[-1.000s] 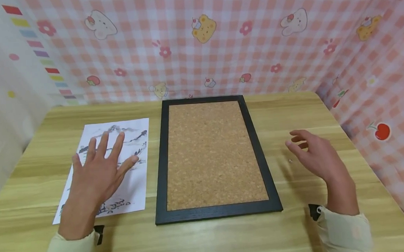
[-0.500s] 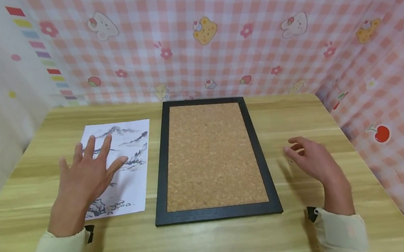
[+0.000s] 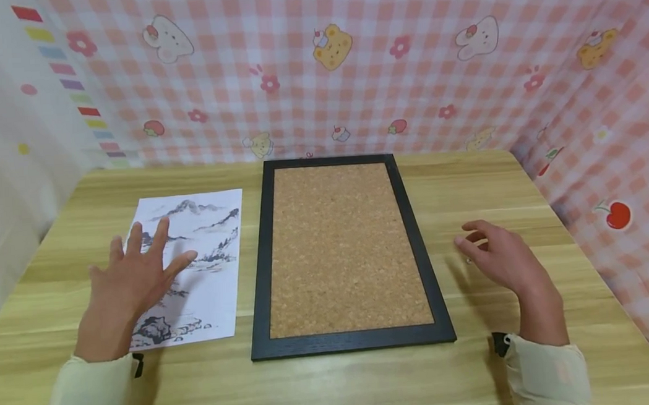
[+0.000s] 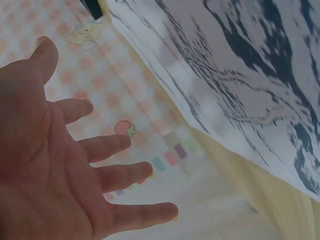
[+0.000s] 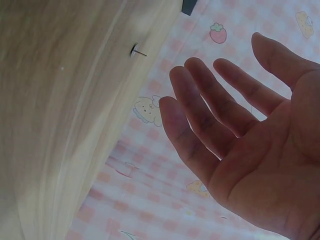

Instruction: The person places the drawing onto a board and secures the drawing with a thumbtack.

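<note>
A white paper sheet printed with an ink landscape [image 3: 209,290] lies on the left of the table. My left hand [image 3: 123,280] is over its left part, palm down with fingers spread, gripping nothing; in the left wrist view the palm and fingers show apart from the sheet. A cork board [image 3: 349,244] in a black frame lies flat in the middle. To its right my right hand [image 3: 501,257] is held above the table with loosely bent fingers and nothing in them. Below its thumb lies a thumbtack [image 5: 134,50], point upward in the right wrist view.
The wood-grain table [image 3: 336,387] runs back to a pink checked cloth [image 3: 295,93] with cartoon prints, which also covers the right side. A white dotted cloth [image 3: 5,185] hangs at the left. Dark straps show at both sleeve cuffs.
My left hand has moved left across the sheet, uncovering more of the landscape. The right hand has shifted slightly left and nearer to me. Sheet and board have stayed in place.
</note>
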`<state>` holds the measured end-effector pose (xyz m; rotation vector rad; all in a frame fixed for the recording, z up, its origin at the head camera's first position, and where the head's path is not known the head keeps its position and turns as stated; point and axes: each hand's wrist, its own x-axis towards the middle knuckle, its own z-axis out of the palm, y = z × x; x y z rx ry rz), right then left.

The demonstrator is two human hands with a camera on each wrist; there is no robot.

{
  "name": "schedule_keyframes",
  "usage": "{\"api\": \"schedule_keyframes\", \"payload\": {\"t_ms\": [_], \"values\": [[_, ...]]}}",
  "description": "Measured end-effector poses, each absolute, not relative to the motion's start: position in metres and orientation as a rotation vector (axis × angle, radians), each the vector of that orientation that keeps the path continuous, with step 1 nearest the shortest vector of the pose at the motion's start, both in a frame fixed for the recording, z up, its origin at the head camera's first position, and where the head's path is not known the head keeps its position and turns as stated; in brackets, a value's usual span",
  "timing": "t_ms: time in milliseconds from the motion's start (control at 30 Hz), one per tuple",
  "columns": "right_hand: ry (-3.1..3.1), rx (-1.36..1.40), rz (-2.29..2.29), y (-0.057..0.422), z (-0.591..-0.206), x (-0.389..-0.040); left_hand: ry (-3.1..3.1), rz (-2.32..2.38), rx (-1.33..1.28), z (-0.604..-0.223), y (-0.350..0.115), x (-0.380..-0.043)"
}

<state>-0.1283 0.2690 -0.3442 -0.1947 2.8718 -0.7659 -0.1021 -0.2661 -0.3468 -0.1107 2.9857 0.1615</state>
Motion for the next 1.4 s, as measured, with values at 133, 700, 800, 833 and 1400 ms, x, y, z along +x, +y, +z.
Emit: {"api": "schedule_keyframes", "payload": {"t_ms": [133,700,800,833,1400], "values": [[2.856,-0.187,-0.760,0.270,-0.343,-0.129,3.004,0.155,-0.132,-0.349,-0.271,-0.104],[2.839,-0.208,-0.755,0.268,-0.346,-0.129,2.941,0.084,-0.160,-0.364,-0.298,-0.108],[2.838,-0.200,-0.753,0.269,-0.348,-0.127,2.944,0.072,-0.162,-0.368,-0.301,-0.109],[2.842,-0.200,-0.755,0.269,-0.348,-0.127,2.950,0.062,-0.161,-0.370,-0.302,-0.109],[2.833,-0.176,-0.756,0.272,-0.346,-0.126,2.890,0.199,-0.256,-0.377,-0.318,-0.128]]}}
